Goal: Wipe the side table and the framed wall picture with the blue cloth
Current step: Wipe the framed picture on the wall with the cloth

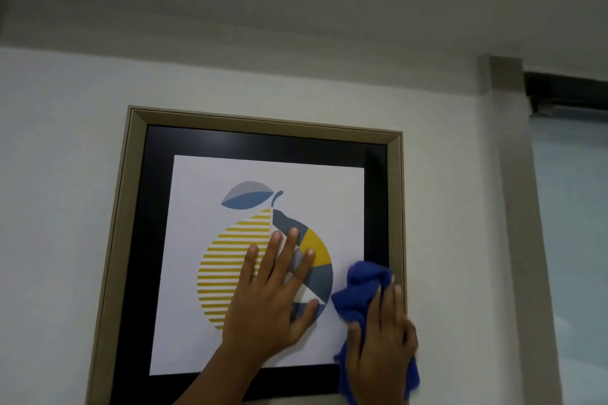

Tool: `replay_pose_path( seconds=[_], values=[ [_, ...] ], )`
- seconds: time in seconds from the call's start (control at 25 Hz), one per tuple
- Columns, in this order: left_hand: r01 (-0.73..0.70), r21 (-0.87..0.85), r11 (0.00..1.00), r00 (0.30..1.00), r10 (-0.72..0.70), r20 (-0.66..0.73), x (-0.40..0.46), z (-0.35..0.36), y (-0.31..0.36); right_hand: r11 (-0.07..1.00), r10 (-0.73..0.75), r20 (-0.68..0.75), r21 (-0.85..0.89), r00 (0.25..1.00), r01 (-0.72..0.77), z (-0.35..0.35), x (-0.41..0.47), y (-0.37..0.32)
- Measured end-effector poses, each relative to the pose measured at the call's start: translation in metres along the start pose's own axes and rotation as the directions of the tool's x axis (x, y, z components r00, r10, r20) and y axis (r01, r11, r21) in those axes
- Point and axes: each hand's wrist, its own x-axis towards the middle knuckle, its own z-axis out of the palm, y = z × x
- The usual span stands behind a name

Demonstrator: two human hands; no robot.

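The framed wall picture (pixel 260 138) hangs on a pale wall, with a beige frame, a black mat and a lemon print in yellow, grey and blue. My left hand (pixel 273 293) lies flat on the print with its fingers spread, holding nothing. My right hand (pixel 385 339) presses the bunched blue cloth (pixel 358 293) against the picture's lower right part, over the black mat and next to the right frame edge. Part of the cloth hangs below my palm. The side table is out of view.
A beige vertical post (pixel 516 207) runs down the wall right of the picture. Beyond it is a frosted glass pane (pixel 575 223) under a dark top track (pixel 566 92). The ceiling fills the top of the view.
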Motion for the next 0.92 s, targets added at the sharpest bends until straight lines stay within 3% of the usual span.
replay_pose_path(
  seconds=[0.16, 0.32, 0.44, 0.56, 0.68, 0.8, 0.92],
  values=[
    [0.0, 0.004, 1.0, 1.0, 0.0, -0.021, 0.0, -0.003, 0.0, 0.995, -0.102, -0.024, 0.016, 0.995, 0.102, -0.016, 0.048, -0.016],
    [-0.002, -0.009, 1.0, 0.999, 0.001, -0.036, -0.001, -0.002, 0.001, 0.993, -0.119, -0.124, 0.011, 0.985, 0.122, -0.033, 0.16, -0.052],
    [0.002, -0.01, 1.0, 0.999, -0.002, -0.042, 0.0, 0.0, 0.0, 0.99, -0.125, -0.22, 0.04, 0.968, 0.137, -0.032, 0.194, -0.062],
    [0.003, -0.003, 1.0, 1.0, -0.003, -0.027, -0.007, 0.003, 0.004, 0.966, -0.093, -0.294, 0.204, 0.951, 0.157, -0.02, 0.145, -0.047],
    [0.005, -0.002, 1.0, 1.0, -0.005, -0.015, -0.012, 0.005, 0.008, 0.956, -0.07, -0.228, 0.264, 0.971, 0.131, -0.006, 0.054, -0.016],
    [0.003, 0.005, 1.0, 1.0, -0.003, -0.005, -0.011, 0.006, 0.007, 0.96, 0.043, -0.116, 0.28, 0.992, -0.009, 0.006, -0.013, -0.001],
    [0.01, 0.008, 1.0, 1.0, -0.01, 0.003, -0.01, 0.005, 0.009, 0.959, 0.19, -0.033, 0.222, 0.981, -0.178, 0.009, -0.02, -0.018]
  ],
)
